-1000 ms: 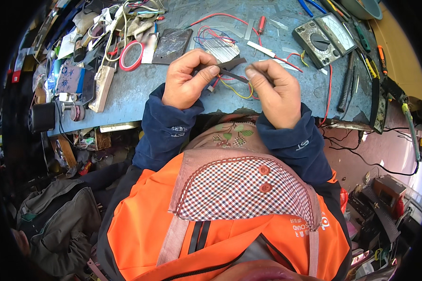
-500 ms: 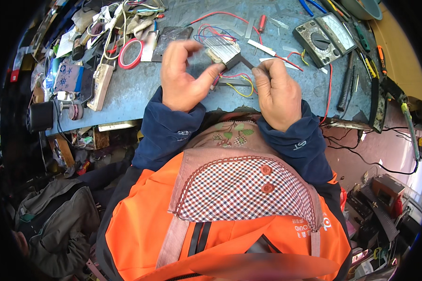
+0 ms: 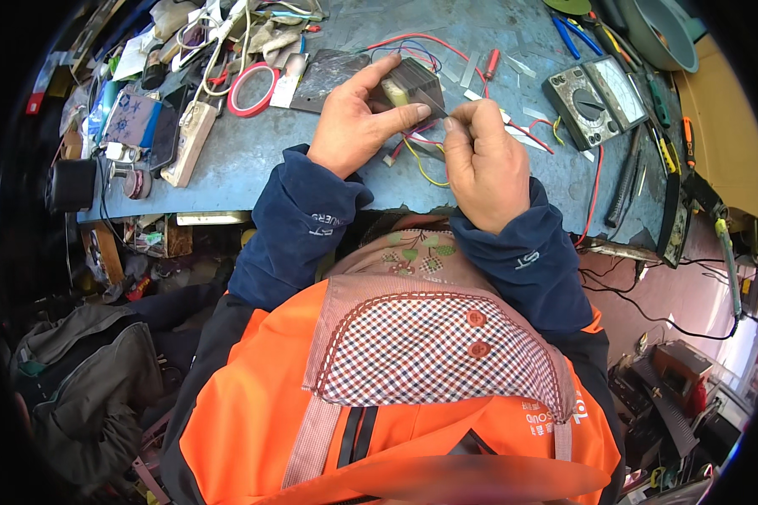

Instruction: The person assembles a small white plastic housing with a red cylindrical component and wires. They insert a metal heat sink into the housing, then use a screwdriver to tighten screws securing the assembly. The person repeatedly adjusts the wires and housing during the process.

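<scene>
A small transformer [image 3: 416,82] with a dark stacked metal core and a pale yellowish coil sits over the bench, tilted. My left hand [image 3: 358,122] grips it, index finger along its far left side and thumb across the near edge. At its near right corner, my right hand [image 3: 487,160] pinches a thin dark metal strip [image 3: 437,108] between thumb and forefinger, one end against the core. Red and yellow wires [image 3: 423,160] trail from beneath the transformer toward me, and blue and red ones loop behind it.
On the right lie an analog multimeter [image 3: 594,101], a red-handled screwdriver [image 3: 492,63] and blue-handled pliers [image 3: 568,34]. Red tape [image 3: 253,89], a dark plate [image 3: 328,74] and a power strip [image 3: 189,143] are on the left. Loose metal strips are scattered at the back.
The transformer has turned and tilted in my left hand, its stacked edges now showing. My left fingers have closed round it, and my right hand has moved slightly left with the strip.
</scene>
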The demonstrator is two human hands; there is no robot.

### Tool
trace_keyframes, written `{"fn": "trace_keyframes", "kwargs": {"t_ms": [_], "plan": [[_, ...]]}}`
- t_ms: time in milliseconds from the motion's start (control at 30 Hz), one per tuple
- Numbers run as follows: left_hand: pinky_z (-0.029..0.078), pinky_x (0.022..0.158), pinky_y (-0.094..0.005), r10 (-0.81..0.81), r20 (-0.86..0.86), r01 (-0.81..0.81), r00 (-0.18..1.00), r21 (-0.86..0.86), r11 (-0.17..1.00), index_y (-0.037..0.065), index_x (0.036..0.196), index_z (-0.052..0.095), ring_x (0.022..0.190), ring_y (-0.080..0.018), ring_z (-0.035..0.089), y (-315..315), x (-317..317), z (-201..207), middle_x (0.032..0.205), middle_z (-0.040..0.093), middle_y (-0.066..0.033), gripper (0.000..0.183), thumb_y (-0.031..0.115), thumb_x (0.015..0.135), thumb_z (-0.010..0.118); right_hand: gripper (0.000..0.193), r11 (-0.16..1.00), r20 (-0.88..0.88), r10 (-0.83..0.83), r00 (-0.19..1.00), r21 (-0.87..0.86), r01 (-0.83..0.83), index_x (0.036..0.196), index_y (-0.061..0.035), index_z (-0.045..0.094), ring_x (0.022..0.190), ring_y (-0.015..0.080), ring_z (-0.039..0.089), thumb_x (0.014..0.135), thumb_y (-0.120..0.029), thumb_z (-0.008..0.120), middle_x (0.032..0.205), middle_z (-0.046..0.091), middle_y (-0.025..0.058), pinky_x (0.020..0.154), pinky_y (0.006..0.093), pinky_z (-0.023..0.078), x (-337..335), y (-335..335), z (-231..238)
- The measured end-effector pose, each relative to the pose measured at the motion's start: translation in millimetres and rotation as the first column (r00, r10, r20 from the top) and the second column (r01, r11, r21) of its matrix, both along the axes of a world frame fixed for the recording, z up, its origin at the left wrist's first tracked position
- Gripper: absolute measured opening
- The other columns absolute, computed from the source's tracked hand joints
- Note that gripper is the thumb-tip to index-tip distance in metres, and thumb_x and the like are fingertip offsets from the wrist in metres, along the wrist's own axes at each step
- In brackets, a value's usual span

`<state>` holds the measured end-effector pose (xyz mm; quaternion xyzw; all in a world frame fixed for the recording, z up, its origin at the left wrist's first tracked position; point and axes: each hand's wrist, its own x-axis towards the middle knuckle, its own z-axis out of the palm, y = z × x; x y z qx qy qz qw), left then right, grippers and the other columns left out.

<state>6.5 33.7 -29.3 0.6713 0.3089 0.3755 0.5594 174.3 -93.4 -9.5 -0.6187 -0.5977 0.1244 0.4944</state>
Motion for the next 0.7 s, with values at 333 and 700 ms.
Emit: {"fn": "trace_keyframes", "kwargs": {"t_ms": [333, 700], "plan": [[0.059, 0.089, -0.0284, 0.018, 0.033, -0.017, 0.999, -0.040, 0.999, -0.007, 0.155, 0.055, 0.101, -0.0116, 0.070, 3.8, -0.1, -4.8, 0.121, 0.077, -0.0112, 0.080, 0.010, 0.087, 0.093, 0.014, 0.999, -0.008, 0.016, 1.000, 0.039, -0.016, 0.109, -0.0062, 0.060, 0.071, 0.0433, 0.074, 0.102, -0.011, 0.071, 0.080, 0.073, 0.0194, 0.058, 0.0498, 0.056, -3.4, 5.7, -3.2], [0.061, 0.086, -0.0310, 0.047, -0.033, -0.047, 0.998, 0.007, 0.999, -0.004, 0.151, 0.059, 0.096, -0.0141, 0.073, -7.2, 2.1, -2.5, 0.114, 0.077, -0.0122, 0.079, 0.012, 0.083, 0.095, 0.020, 0.997, 0.271, -0.052, 0.961, 0.060, 0.037, 0.105, -0.0076, 0.057, 0.070, 0.0427, 0.072, 0.096, -0.011, 0.075, 0.084, 0.073, 0.0190, 0.058, 0.0500, 0.056, -7.7, -4.5, 3.3]]}}
